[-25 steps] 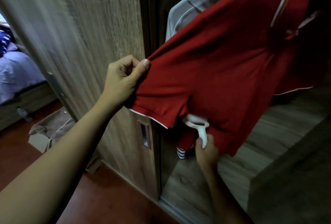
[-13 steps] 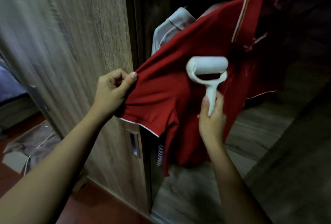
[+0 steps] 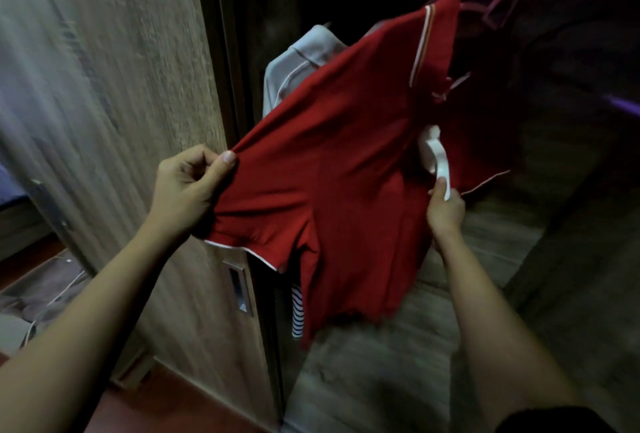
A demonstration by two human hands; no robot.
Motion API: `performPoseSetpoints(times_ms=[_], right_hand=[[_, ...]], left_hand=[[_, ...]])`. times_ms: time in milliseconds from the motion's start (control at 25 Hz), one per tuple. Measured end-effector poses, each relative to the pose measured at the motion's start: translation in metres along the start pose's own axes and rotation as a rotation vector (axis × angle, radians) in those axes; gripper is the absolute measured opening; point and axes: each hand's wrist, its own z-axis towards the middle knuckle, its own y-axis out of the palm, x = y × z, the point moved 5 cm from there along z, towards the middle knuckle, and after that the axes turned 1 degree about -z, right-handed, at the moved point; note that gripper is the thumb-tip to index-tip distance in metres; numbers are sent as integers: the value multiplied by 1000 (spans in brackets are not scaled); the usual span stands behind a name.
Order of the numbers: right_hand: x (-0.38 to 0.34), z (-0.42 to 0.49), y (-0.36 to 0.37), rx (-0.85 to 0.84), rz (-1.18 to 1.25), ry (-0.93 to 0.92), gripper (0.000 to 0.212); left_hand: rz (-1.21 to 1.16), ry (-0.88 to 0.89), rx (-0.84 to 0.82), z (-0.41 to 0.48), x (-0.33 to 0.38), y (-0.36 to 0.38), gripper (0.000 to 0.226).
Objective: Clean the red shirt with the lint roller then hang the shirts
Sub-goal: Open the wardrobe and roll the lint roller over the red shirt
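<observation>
The red shirt with white trim hangs on a pink hanger inside the open wardrobe. My left hand pinches its sleeve and pulls it out taut to the left. My right hand grips the white handle of the lint roller. The roller head lies against the shirt's body, partly hidden in a fold below the collar. A grey shirt hangs behind the red one, and a striped garment shows below its hem.
The wooden wardrobe door with a metal recessed pull stands at the left. A wooden shelf runs under the hanging shirts. A cardboard box sits on the red floor at the far left.
The roller rose from below the shirt onto its front half a second ago, then moved right into the fold below the collar. My left hand kept its hold on the sleeve.
</observation>
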Motion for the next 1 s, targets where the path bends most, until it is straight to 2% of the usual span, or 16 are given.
performPoseSetpoints(times_ms=[120,280,320,400,560,680,840,920,1000], right_hand=[[17,-41,14,-70,81,37,39],[61,-122,35,-334,28,56,42],[60,-115,35,-335,6,41,43],[51,-64,27,-231,-50,25,44],[43,52,-3,-28,-56,133,48],[37,17,-4,-88,27,153,43],[86,-91,24,-247,103,203,35],[97,-103,32,-295,69,190,36],[88,-69,32,-255,21,162,40]], left_hand=[[19,7,5,0,1,-1,37],[57,28,14,0,4,1,35],[57,30,4,1,3,0,36],[48,33,-5,1,2,-1,36],[50,10,9,0,2,0,37],[55,16,18,-1,1,0,36],[83,27,30,0,0,-1,38],[96,25,39,1,-1,-1,36],[92,20,44,1,-1,-2,34]])
